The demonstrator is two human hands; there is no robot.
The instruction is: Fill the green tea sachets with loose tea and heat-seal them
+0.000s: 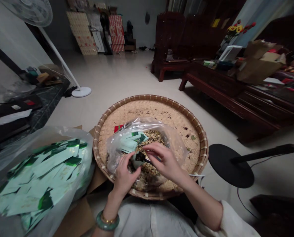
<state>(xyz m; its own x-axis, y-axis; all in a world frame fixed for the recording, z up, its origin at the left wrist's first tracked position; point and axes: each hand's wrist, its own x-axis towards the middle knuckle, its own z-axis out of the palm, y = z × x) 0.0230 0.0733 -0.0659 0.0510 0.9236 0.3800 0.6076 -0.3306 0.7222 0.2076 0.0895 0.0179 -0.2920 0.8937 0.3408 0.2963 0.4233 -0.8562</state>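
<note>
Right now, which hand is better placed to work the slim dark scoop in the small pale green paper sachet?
Right, probably. Your right hand lies over the dark scoop, while your left hand is curled around the pale green paper sachet, apparently steadying it.

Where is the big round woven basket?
In the head view, the round woven basket sits in the middle, in front of the person, under the left hand and right hand, with a plastic bag of green packets on the picture's left.
</note>
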